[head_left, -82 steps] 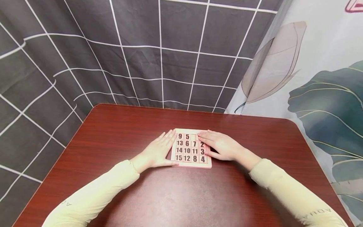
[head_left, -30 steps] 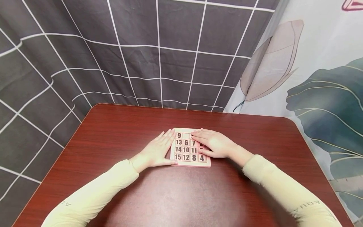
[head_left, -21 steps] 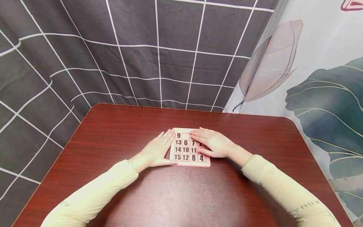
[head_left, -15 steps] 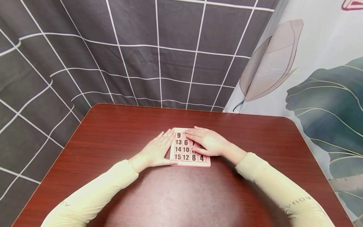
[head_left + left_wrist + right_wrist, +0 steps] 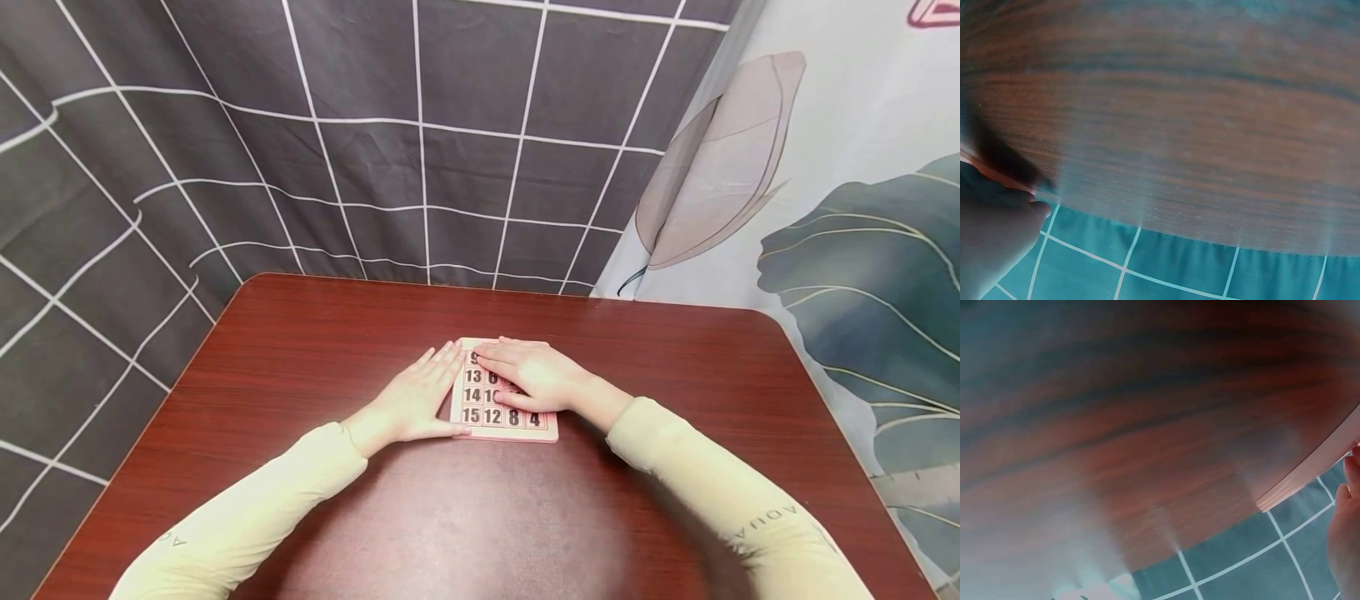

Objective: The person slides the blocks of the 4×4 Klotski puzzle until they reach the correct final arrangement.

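A flat number slide puzzle, cream with a pinkish border, lies on the table. The 13, 14, 15, 12, 8 and 4 tiles show fully; 9, 6 and 10 are partly covered. My left hand frames the left edge, fingers straight at the upper left corner and thumb on the lower left one. Across the board lies my right hand, its straight fingers over the top row with tips at the 9 tile. It hides most of the upper right tiles. In the right wrist view the puzzle's side stands beside the fingers.
The dark red wooden table has rounded far corners. Behind it hangs a dark grey curtain with white grid lines. On the right is a pale curtain with leaf prints.
My right hand has slid left along the top row, from its right end to the 9 tile. Earlier the 5 tile moved one place right. My left hand has held its place.
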A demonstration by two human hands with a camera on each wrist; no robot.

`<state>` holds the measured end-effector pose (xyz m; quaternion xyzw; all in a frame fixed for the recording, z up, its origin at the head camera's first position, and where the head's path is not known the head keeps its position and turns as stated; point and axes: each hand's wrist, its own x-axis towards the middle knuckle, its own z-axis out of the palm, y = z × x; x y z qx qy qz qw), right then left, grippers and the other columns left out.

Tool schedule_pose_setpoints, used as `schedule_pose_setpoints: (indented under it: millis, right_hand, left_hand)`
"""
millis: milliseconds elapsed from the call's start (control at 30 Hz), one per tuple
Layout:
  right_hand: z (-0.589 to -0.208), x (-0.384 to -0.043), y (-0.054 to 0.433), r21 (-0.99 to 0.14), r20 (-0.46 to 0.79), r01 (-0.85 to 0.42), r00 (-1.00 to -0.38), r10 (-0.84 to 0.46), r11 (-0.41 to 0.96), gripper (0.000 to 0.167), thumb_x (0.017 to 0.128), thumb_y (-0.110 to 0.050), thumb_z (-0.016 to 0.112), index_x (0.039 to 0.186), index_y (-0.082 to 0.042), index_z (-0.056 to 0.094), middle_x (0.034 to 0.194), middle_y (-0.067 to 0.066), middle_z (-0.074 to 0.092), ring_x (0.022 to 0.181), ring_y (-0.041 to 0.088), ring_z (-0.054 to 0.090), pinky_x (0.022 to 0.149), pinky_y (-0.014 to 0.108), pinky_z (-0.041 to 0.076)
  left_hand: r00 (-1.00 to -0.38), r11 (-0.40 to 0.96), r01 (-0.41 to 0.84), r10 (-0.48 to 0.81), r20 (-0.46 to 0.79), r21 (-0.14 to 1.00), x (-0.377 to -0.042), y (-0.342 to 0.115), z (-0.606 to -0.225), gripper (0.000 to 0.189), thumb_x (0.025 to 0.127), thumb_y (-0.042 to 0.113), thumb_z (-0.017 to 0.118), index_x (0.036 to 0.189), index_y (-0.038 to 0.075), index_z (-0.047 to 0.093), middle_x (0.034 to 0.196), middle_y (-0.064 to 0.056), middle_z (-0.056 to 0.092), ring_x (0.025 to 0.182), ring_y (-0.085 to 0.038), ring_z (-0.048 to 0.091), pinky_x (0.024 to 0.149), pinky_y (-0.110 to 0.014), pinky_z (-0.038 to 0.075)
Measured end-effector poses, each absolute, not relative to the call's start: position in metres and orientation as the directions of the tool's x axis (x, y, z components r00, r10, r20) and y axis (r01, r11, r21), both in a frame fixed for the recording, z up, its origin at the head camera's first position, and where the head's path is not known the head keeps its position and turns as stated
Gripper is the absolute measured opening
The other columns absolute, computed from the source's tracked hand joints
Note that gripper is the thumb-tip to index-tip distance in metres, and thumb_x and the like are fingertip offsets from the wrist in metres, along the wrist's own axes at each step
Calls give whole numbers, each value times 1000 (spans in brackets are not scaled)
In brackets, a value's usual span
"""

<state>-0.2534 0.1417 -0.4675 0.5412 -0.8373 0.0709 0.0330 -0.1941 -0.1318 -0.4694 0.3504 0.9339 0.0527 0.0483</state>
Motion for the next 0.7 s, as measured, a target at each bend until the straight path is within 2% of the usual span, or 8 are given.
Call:
schedule_pose_setpoints:
  millis: [367, 700]
  right_hand:
    - [-466, -249, 164, -83, 182, -914, -406, -895, 398, 59, 99, -34, 70, 148, -1, 61, 154, 13, 61, 147, 28, 56, 126, 52, 41]
    - [-466, -244, 161, -81, 208, -916, -401, -892, 393, 62, 99, -36, 71, 150, -3, 60, 155, 12, 61, 147, 28, 55, 125, 50, 43]
  left_hand:
    - [-746, 745, 656, 664, -41, 121, -194, -132, -471, 113, 93, 71, 64, 165, -8, 24, 176, -24, 19, 165, -37, 21, 135, -50, 23]
    - [-746, 745, 656, 665, -44, 122, -194, -133, -470, 114, 93, 71, 64, 165, -8, 23, 176, -24, 19, 165, -37, 20, 135, -51, 22]
